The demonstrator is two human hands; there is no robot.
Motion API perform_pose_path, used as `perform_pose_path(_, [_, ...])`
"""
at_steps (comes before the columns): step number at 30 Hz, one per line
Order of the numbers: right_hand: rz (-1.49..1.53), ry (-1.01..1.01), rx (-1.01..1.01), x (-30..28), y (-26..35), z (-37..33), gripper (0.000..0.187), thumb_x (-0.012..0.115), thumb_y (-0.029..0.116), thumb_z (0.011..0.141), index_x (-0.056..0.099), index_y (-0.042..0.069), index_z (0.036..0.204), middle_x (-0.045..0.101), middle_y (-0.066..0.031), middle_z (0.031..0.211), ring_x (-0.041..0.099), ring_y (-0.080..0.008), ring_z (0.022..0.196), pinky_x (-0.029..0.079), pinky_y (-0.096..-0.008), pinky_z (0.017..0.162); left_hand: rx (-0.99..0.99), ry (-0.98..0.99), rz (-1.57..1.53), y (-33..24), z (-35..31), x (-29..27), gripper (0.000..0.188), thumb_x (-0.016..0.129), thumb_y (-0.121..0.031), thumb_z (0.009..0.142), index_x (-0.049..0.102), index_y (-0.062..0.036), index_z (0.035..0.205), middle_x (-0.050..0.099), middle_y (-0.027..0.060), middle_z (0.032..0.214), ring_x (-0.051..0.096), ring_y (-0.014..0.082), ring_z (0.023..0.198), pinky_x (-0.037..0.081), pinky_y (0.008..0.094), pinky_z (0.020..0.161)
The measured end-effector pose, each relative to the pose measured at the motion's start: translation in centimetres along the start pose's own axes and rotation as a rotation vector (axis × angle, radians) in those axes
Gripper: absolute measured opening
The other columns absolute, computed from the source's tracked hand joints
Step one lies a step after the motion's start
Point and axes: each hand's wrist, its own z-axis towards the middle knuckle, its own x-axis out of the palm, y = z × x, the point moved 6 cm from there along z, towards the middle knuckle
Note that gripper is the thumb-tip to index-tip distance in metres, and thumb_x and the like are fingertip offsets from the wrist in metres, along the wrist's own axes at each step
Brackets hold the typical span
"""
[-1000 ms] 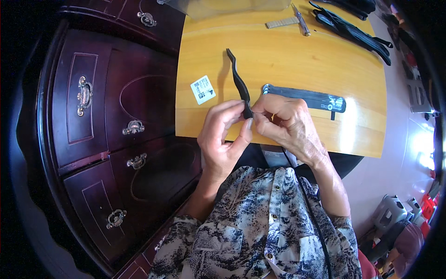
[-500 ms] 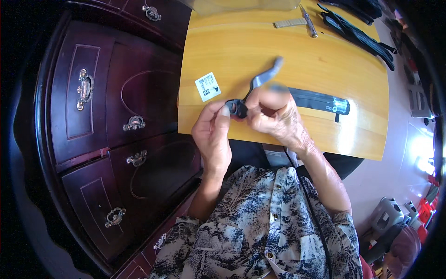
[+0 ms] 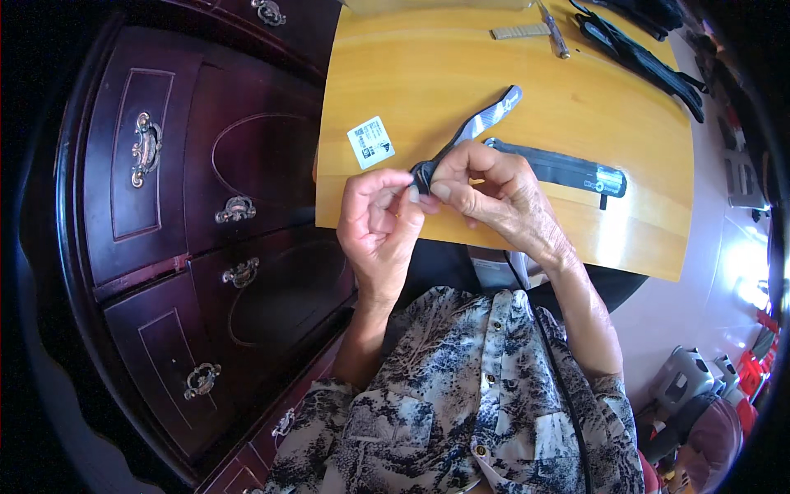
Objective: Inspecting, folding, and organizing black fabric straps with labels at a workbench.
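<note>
Both hands are busy right over the near side of the yellow wooden table (image 3: 428,74), and here's the thing between them: a black strap (image 3: 480,126). The left hand (image 3: 378,226) has its thumb and fingertips pinched narrow at the strap's near end. The right hand (image 3: 502,198) comes in just beside it, thumb and index finger also closed on the strap, knuckles bent, the other fingers curled under. Between the two sets of fingertips the strap folds into a small dark loop; how it's threaded there, I can't tell from here. Its far end runs up and away to the right, tilted, with a pale shine along its face.

Behind the right hand lies a flat dark band (image 3: 559,169), partly covered by that hand, with a short tab sticking out near its right end. Left of the strap, a white printed label (image 3: 371,142) lies at an angle. Over at the far side, a tan strip (image 3: 518,32) sits next to a slim pen-like tool (image 3: 556,37), and a bundle of black straps (image 3: 638,62) stretches toward the right edge. Dark red cabinets (image 3: 185,173) stand along the left.
</note>
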Motion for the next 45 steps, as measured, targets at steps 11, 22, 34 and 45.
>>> perform_pose_path(11, [0.042, -0.012, 0.088, 0.2, -1.4, 0.1, 0.016, 0.069, 0.012, 0.082, 0.058, 0.001, 0.087, 0.063, 0.0001, 0.071, 0.056, -0.0037, 0.065, 0.046, -0.0204, 0.055, -0.186, -0.045, -0.013, 1.9, -0.4, -1.4, 0.011, 0.055, 0.007, 0.086, 0.054, 0.0021, 0.095, 0.058, 0.0072, 0.094, 0.059, 0.012, 0.077, 0.048, 0.0239, 0.074])
perform_pose_path(22, [-0.277, -0.108, -0.007, -0.1, -0.4, -0.2, 0.024, 0.068, 0.021, 0.082, 0.053, 0.001, 0.08, 0.057, -0.0091, 0.064, 0.058, -0.0182, 0.056, 0.048, -0.03, 0.054, -0.021, -0.066, 0.125, 1.9, -1.2, -0.8, 0.026, 0.06, 0.007, 0.083, 0.048, 0.0018, 0.106, 0.058, 0.0098, 0.1, 0.058, 0.0124, 0.089, 0.047, 0.0256, 0.083])
perform_pose_path(34, [-0.313, 0.125, -0.216, 1.2, 1.0, -0.5, 0.014, 0.053, 0.013, 0.085, 0.047, 0.001, 0.081, 0.051, -0.0126, 0.067, 0.056, -0.0272, 0.063, 0.046, -0.0356, 0.06, -0.233, 0.068, 0.265, 2.0, -1.1, -0.6, 0.019, 0.052, -0.014, 0.095, 0.054, 0.0008, 0.084, 0.057, 0.0039, 0.069, 0.052, 0.0085, 0.063, 0.043, 0.0212, 0.059])
perform_pose_path(45, [0.824, 0.121, 0.198, 1.1, -0.4, 0.0, 0.011, 0.057, 0.015, 0.087, 0.05, 0.006, 0.084, 0.045, 0.0035, 0.069, 0.039, -0.0035, 0.055, 0.033, -0.0188, 0.045, -0.228, 0.047, -0.386, 1.6, -1.9, 0.9, 0.024, 0.04, -0.024, 0.099, 0.047, -0.0016, 0.093, 0.059, 0.012, 0.082, 0.055, 0.0169, 0.073, 0.045, 0.0309, 0.066])
